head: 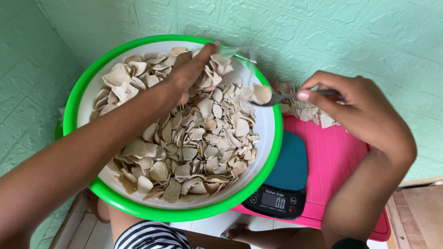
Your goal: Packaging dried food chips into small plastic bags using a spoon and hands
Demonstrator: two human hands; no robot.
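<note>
Along the left edge you have only green textured wall and a strip of pale floor tile beyond the basin's rim, so little room there. Your left hand point(187, 74) reaches across the green-rimmed white basin point(83, 99), which is heaped with pale dried chips point(184, 147). The fingers of that hand lie close together on the pile at the far side, and the fingertips pinch the mouth of a clear plastic bag point(240, 53) that stands up above the far rim.

Just right of the bag, a metal spoon point(272, 97) hangs over the basin's right side with one chip on its bowl. Your right hand point(360, 110) holds the spoon's handle, thumb and forefinger pressed together on it, the other fingers curled.

Below the spoon, a kitchen scale point(284, 180) with a teal platform and a dark front panel with a small lit display sits partly tucked under the basin's right rim. The scale's platform is bare. It rests on a pink ribbed board point(337, 161), whose right half lies open under your right forearm. A small heap of loose chips point(309, 110) lies on the board's far edge, against the wall. At the far right, a wooden surface point(420, 207) meets the board's corner.
</note>
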